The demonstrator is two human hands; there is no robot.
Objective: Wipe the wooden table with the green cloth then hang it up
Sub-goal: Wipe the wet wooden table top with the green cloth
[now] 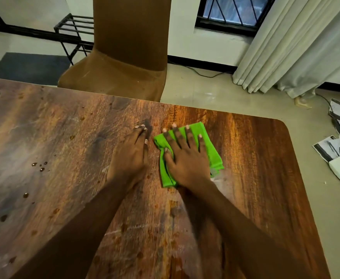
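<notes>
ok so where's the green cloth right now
In the head view the green cloth lies flat on the wooden table, right of centre, pressed under the right hand; the left hand rests on bare wood beside it.

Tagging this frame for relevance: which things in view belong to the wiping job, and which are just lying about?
Job:
- folded bright green cloth, flat under the right hand
- dark wooden table, droplets at its left side
- left hand, flat on the bare wood beside the cloth

Lying about:
- brown covered chair
- black metal rack
- pale curtain
- scattered papers on the floor
</notes>
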